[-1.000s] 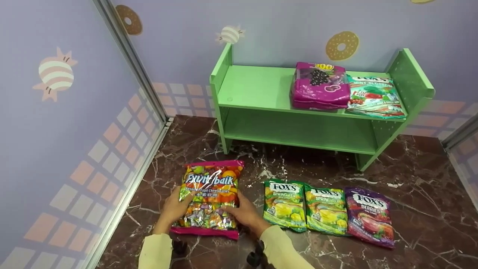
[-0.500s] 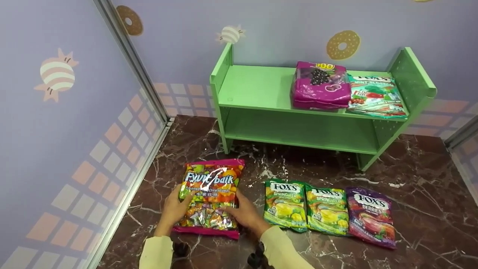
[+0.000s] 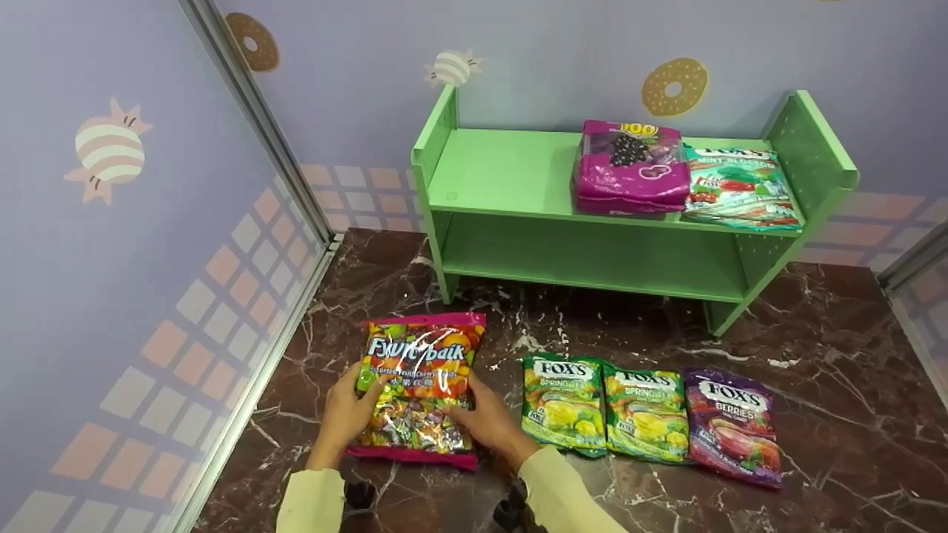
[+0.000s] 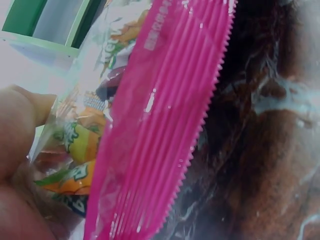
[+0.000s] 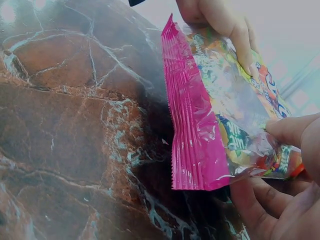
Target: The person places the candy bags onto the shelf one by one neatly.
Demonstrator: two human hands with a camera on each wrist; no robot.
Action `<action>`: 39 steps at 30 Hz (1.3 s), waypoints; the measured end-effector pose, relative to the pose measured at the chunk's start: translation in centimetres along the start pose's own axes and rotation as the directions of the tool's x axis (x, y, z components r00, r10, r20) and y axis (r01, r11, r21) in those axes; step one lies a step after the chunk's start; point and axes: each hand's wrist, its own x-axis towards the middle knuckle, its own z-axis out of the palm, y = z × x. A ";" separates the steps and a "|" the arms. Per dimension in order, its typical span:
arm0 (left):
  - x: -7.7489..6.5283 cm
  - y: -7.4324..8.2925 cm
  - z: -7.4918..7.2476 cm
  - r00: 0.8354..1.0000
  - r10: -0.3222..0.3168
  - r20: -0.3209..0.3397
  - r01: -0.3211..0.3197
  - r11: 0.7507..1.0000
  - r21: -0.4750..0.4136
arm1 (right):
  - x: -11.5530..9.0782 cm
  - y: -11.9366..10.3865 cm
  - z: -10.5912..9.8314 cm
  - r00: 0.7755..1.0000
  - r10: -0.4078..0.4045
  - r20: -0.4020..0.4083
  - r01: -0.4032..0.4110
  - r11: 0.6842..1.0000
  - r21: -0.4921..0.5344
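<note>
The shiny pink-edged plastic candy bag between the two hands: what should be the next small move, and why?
Perhaps raise the shiny pink-edged plastic candy bag toward the left end of the green shelf's upper board. The left hand and right hand grip its opposite sides, while the purple plastic bag and teal plastic bag on that board lie toward its right end.

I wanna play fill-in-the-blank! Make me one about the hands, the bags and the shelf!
1. The left hand and right hand hold a candy bag with ____ end strips.
2. The shelf is painted ____.
3. The number of shelf bags is ____.
4. On the floor, the purple bag says FOX'S ____.

Missing words: pink; green; two; BERRIES.
</note>
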 end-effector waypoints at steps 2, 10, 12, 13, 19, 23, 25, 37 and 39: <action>0.0 0.2 0.0 1.000 0.010 -0.013 -0.010 1.000 0.003 | -0.1 -0.2 -0.2 1.000 -0.006 0.000 0.006 1.000 0.003; -0.2 1.4 -0.2 0.996 0.074 -0.054 -0.074 0.997 0.001 | -0.6 -1.0 -1.1 1.000 -0.024 0.002 0.024 1.000 0.019; -0.2 1.7 -0.3 0.994 0.086 -0.066 -0.086 0.996 -0.002 | -0.7 -1.2 -1.3 1.000 -0.029 0.001 0.029 0.999 0.014; -0.2 1.8 -0.3 0.994 0.087 -0.070 -0.087 0.996 -0.006 | -0.8 -1.4 -1.4 1.000 -0.027 0.001 0.027 0.999 0.016; -0.4 2.7 -0.6 0.992 0.094 -0.082 -0.097 0.994 -0.041 | -1.2 -2.2 -2.2 1.000 -0.024 0.000 0.024 1.000 0.007; -0.5 3.3 -0.7 0.990 0.106 -0.090 -0.110 0.993 -0.049 | -1.6 -2.5 -2.6 1.000 -0.020 -0.012 0.020 1.000 -0.020; -0.6 3.5 -0.7 0.988 0.114 -0.100 -0.119 0.992 -0.044 | -1.7 -2.7 -2.8 0.999 -0.029 -0.019 0.029 0.999 -0.029; -1.1 5.5 -1.2 0.970 0.187 -0.156 -0.196 0.980 -0.042 | -2.7 -3.8 -4.0 0.997 -0.067 -0.023 0.068 0.998 0.008; -1.2 5.8 -1.2 0.966 0.198 -0.165 -0.207 0.978 -0.040 | -2.8 -4.1 -4.2 0.997 -0.075 -0.029 0.075 0.997 0.013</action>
